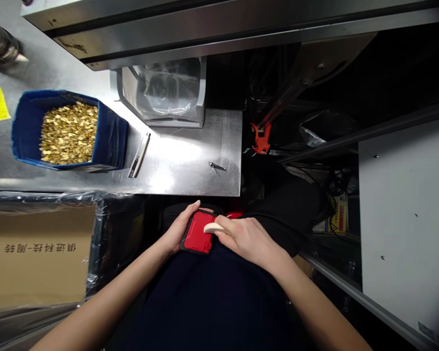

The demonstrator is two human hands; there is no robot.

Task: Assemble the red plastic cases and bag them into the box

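My left hand [179,229] is curled round a small red and black flat case [196,234], held low over my lap in front of the metal table's front edge. My right hand [241,236] rests on the case's right side, thumb stretched across its red face, fingers folded under. Both hands touch the case. What lies under the case is hidden by my dark clothing.
A steel table [190,165] lies ahead with a blue bin [111,136] of small gold-coloured parts at left, a plastic-lined metal tray [201,92] behind, a thin metal tool [217,166] near the edge. A wrapped cardboard box [36,253] sits at left, a white panel [406,204] at right.
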